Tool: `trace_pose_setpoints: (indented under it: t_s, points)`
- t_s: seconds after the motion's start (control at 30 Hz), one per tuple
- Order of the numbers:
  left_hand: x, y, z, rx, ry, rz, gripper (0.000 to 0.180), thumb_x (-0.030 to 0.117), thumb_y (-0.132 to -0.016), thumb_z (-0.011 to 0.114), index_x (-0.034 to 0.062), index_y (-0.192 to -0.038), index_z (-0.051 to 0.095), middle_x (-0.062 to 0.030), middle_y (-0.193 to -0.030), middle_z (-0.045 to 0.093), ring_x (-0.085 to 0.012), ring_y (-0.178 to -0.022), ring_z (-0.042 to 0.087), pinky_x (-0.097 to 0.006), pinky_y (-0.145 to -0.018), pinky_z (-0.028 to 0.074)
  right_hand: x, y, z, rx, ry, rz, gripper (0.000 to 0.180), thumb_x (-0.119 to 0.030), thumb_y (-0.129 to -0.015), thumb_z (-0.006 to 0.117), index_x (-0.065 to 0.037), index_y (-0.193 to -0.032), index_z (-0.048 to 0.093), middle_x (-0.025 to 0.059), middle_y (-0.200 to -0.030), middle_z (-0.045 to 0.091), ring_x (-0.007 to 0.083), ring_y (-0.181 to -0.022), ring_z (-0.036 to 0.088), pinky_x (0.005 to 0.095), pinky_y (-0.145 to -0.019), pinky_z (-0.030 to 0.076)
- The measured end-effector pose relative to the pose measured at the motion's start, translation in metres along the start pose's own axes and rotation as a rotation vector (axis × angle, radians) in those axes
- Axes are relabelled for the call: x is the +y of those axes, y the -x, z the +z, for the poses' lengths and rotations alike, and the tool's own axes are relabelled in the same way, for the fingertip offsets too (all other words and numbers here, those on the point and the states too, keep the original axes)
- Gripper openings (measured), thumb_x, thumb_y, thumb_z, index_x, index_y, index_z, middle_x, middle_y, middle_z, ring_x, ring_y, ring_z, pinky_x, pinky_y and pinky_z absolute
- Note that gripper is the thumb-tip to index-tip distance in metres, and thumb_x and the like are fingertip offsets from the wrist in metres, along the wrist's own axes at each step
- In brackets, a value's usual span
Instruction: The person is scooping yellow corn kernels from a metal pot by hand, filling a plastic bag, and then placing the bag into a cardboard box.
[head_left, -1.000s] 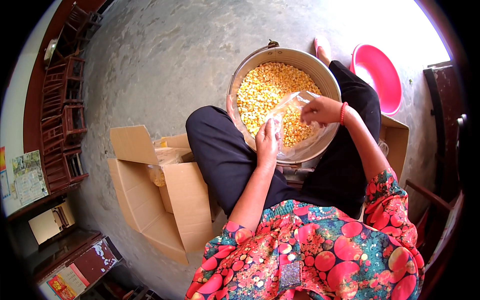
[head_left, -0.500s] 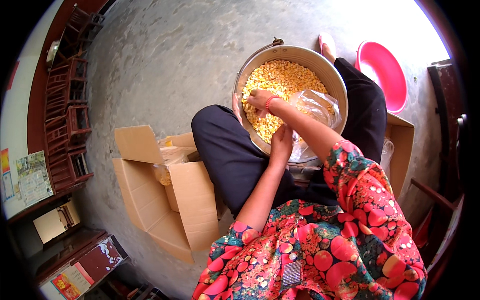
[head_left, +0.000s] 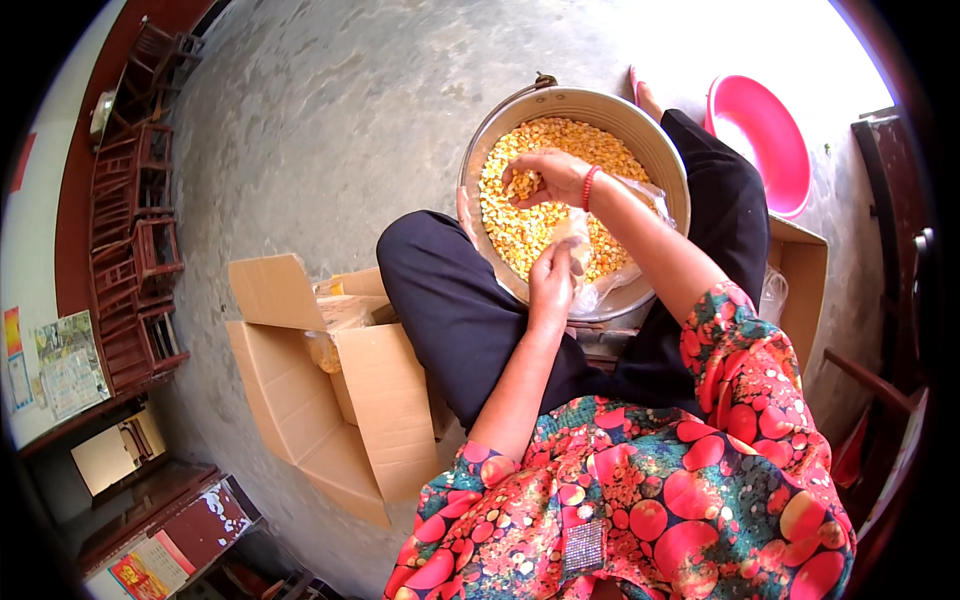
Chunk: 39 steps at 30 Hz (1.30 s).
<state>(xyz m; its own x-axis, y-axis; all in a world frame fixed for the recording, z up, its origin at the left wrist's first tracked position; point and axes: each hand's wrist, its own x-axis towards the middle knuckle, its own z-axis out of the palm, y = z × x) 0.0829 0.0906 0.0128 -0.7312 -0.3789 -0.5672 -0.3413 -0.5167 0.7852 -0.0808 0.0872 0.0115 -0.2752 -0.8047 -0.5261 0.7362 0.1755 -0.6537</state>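
A round metal basin (head_left: 655, 135) of yellow corn kernels (head_left: 530, 215) rests on the person's lap. Over the kernels inside the basin, the right hand (head_left: 548, 176) is cupped, fingers curled around a scoop of kernels. At the basin's near rim the left hand (head_left: 553, 278) pinches the mouth of a clear plastic bag (head_left: 610, 285), which drapes over that rim. Left of the basin an open brown cardboard box (head_left: 300, 400) holds filled clear packets (head_left: 335, 315). Right of the basin sits a pink plastic bowl (head_left: 760, 135), with another brown box (head_left: 800, 290) below it. Far left of the basin, colourful rectangular posters (head_left: 65, 365) hang on the wall
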Motion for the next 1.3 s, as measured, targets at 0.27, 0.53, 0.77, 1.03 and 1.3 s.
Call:
trace_pose_setpoints:
  t_s: [0.27,0.53,0.77,1.03,1.3]
  points:
    - [0.007,0.002,-0.002,0.186,0.156,0.001,0.024,0.026,-0.086,0.043,0.0074,-0.094,0.056,0.0047,-0.059,0.043,-0.0019,-0.044,0.032,-0.016,-0.037,0.024,-0.018,0.072,-0.004,-0.203,0.253,-0.102,0.024,-0.022,-0.085,0.043,-0.002,-0.088,0.055,0.0035,-0.083,0.055,0.0115,-0.08,0.053,0.0265,-0.07,0.047]
    - [0.001,-0.001,-0.003,0.113,0.1,-0.021,0.023,0.025,-0.087,0.042,0.0062,-0.086,0.054,0.0045,-0.057,0.044,-0.0017,-0.041,0.032,-0.017,-0.037,0.023,0.013,0.087,-0.016,-0.103,0.884,-0.236,0.019,-0.019,-0.078,0.048,-0.005,-0.08,0.062,0.0024,-0.073,0.06,0.0095,-0.068,0.055,0.0225,-0.062,0.045]
    - [-0.036,-0.018,-0.009,-0.022,-0.234,0.231,0.022,0.021,-0.086,0.042,0.0048,-0.088,0.056,0.0029,-0.062,0.047,-0.0019,-0.043,0.031,-0.018,-0.039,0.025,-0.012,0.025,-0.007,0.087,0.794,-0.179,0.019,-0.014,-0.08,0.045,-0.002,-0.086,0.058,0.0027,-0.07,0.057,0.0089,-0.061,0.054,0.0223,-0.053,0.047]
    - [-0.02,-0.007,0.001,-0.077,-0.226,0.152,0.022,0.02,-0.086,0.042,0.0027,-0.087,0.056,0.0044,-0.062,0.045,-0.0017,-0.05,0.032,-0.017,-0.044,0.026,0.029,-0.039,-0.013,0.288,0.837,0.105,0.024,-0.017,-0.076,0.043,0.0,-0.084,0.057,0.014,-0.068,0.059,0.0218,-0.053,0.06,0.0312,-0.051,0.05]
    - [-0.027,-0.009,0.003,-0.023,-0.133,0.179,0.024,0.016,-0.084,0.041,-0.0052,-0.083,0.052,-0.0083,-0.066,0.052,-0.0108,-0.065,0.044,-0.027,-0.06,0.038,0.05,-0.051,0.026,0.221,0.202,0.19,0.036,-0.022,-0.078,0.05,0.003,-0.103,0.048,0.0159,-0.093,0.055,0.0292,-0.068,0.059,0.0331,-0.055,0.054]
